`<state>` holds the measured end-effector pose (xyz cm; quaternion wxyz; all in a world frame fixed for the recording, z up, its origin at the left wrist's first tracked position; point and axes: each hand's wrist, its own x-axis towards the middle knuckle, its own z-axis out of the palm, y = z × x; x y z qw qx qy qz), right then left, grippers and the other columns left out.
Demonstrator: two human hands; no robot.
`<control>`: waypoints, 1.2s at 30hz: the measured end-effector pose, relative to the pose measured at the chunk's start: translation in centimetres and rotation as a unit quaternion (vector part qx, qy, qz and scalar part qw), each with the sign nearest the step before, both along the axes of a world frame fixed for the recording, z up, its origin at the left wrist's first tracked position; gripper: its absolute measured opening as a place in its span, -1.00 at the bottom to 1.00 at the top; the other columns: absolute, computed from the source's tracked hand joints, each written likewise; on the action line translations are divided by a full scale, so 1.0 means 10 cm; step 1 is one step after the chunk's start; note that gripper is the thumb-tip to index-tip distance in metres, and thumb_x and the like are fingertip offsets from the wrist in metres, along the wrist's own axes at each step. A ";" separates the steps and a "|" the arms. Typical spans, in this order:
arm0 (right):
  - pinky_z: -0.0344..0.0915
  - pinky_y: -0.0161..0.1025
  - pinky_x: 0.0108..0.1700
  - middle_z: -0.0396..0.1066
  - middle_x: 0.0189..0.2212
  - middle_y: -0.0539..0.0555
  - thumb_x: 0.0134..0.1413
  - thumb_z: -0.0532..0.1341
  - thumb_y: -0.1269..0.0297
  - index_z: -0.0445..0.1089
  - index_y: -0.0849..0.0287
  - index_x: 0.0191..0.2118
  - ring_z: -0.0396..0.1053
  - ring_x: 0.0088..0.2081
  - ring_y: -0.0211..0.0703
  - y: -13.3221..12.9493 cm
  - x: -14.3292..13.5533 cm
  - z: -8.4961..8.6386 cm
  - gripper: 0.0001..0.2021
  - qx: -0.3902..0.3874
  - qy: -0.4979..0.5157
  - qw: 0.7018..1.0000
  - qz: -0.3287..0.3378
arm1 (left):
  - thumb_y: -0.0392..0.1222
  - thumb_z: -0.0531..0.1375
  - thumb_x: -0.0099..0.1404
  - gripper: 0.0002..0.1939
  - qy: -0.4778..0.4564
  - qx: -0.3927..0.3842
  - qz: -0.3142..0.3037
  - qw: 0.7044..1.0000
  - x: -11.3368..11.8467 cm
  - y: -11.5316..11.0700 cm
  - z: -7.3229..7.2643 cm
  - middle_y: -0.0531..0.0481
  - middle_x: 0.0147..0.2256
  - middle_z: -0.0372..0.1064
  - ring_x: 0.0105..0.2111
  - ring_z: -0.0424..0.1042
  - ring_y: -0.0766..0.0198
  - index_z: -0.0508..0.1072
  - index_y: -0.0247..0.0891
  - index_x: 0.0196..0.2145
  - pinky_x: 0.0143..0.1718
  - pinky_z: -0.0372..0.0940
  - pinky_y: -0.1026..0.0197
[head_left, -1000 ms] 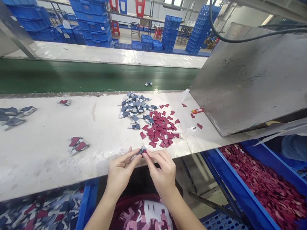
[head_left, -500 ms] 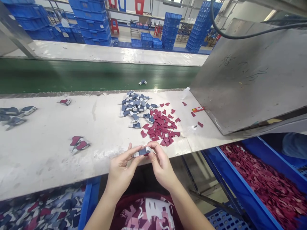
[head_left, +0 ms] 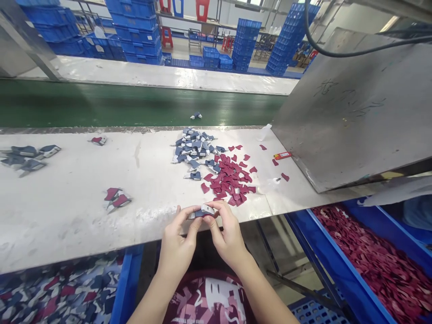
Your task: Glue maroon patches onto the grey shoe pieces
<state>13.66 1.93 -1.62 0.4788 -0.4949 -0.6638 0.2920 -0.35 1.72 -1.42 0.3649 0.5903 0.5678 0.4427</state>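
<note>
Both hands meet at the table's near edge around one small grey-and-white plastic part (head_left: 201,211) with a dark red piece along its underside. My left hand (head_left: 178,236) pinches its left end between thumb and fingers. On the other end, my right hand (head_left: 227,229) has its thumb pressed beneath and fingers over the top. The fingers hide much of the part. Just beyond lies a heap of dark red pieces (head_left: 231,175). Behind that sits a pile of grey-and-white parts (head_left: 194,146).
A green conveyor belt (head_left: 135,105) runs behind the white table (head_left: 77,189), carrying one part. Parts with red pieces (head_left: 116,199) lie at left. A blue bin (head_left: 340,243) of red pieces stands lower right, another bin (head_left: 130,279) lower left. A metal panel (head_left: 351,108) rises at right.
The thumbs have come closer together under the part, and my left hand has shifted right along it. The part on the belt has moved slightly left relative to the table.
</note>
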 end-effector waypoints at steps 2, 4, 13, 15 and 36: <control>0.33 -0.18 -0.17 0.39 -0.23 0.10 0.27 0.09 0.31 0.32 0.13 -0.09 0.36 -0.20 -0.10 0.00 -0.03 -0.02 -0.86 0.001 0.006 1.000 -0.025 | -0.18 0.14 0.34 -0.83 0.048 0.032 0.008 0.998 0.03 -0.02 0.03 -0.03 -0.21 0.58 -0.16 0.56 0.10 0.51 -0.17 -0.18 0.24 0.16 -0.13; 0.32 -0.19 -0.22 0.38 -0.27 0.09 0.25 0.10 0.29 0.31 0.14 -0.12 0.36 -0.26 -0.12 -0.02 -0.07 -0.04 -0.87 -0.029 0.030 0.998 -0.041 | -0.22 0.10 0.35 -0.83 0.099 0.083 0.023 0.991 0.05 -0.05 0.04 -0.02 -0.23 0.58 -0.18 0.55 0.12 0.48 -0.18 -0.19 0.22 0.16 -0.13; 0.28 -0.27 -0.20 0.41 -0.38 0.00 0.15 0.26 0.09 0.38 0.14 -0.27 0.36 -0.32 -0.20 0.06 -0.10 -0.04 -0.78 -0.228 0.272 0.934 0.027 | -0.12 0.14 0.36 -0.82 0.064 0.030 -0.006 0.998 -0.04 -0.01 -0.01 0.02 -0.21 0.58 -0.16 0.51 0.14 0.54 -0.14 -0.19 0.25 0.06 -0.07; 0.28 -0.28 -0.19 0.42 -0.39 -0.02 0.09 0.32 0.07 0.40 0.15 -0.31 0.36 -0.32 -0.22 0.09 -0.10 -0.05 -0.76 -0.259 0.328 0.908 0.037 | -0.07 0.16 0.34 -0.79 0.003 -0.031 -0.019 0.999 -0.06 0.02 -0.01 -0.01 -0.18 0.56 -0.11 0.49 0.12 0.54 -0.15 -0.17 0.18 0.15 -0.03; 0.42 -0.16 -0.11 0.51 -0.22 0.10 0.21 0.20 0.07 0.36 0.16 0.11 0.46 -0.18 -0.08 0.05 -0.20 -0.12 -0.58 -0.246 0.222 0.942 0.040 | 0.00 0.17 0.34 -0.76 -0.225 -0.135 -0.029 0.964 -0.09 0.04 -0.08 0.14 -0.50 0.25 -0.54 0.20 0.40 0.38 -0.24 -0.22 -0.48 0.17 0.31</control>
